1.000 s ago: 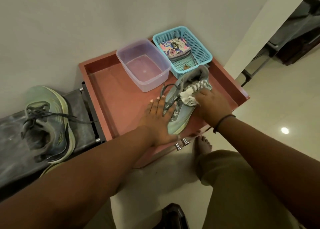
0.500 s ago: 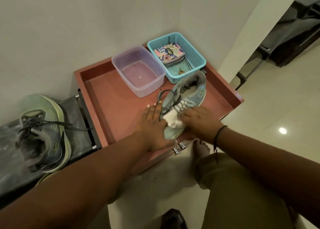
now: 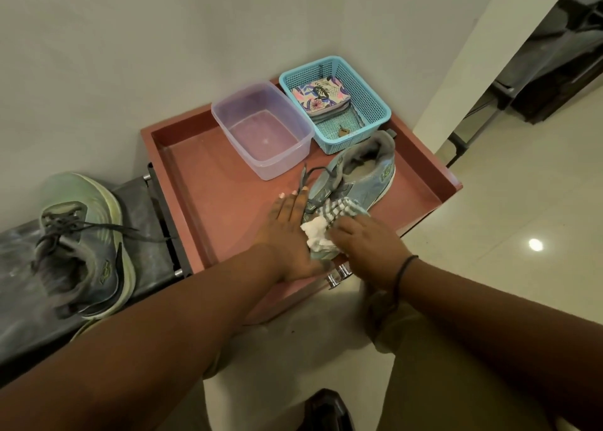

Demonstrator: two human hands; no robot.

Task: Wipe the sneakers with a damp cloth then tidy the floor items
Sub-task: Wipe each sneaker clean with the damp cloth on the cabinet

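Hidden: toe of the blue-grey sneaker (image 3: 355,182) lies under both hands and the cloth (image 3: 329,225); basket's small brown item is too small to identify.
Sneaker: on the red tray (image 3: 208,182), heel toward 1 o'clock, grey collar, dark laces loose.
Left hand (image 3: 290,234): fingers straight, flat against the sneaker's side, gripping nothing.
Right hand (image 3: 365,244): presses the striped cloth onto the toe; fingers appear curled over it.
Second sneaker (image 3: 81,251): at 9 o'clock, on a dark bench (image 3: 19,300).
Behind, 12 o'clock: clear tub (image 3: 261,130), blue basket (image 3: 365,104).
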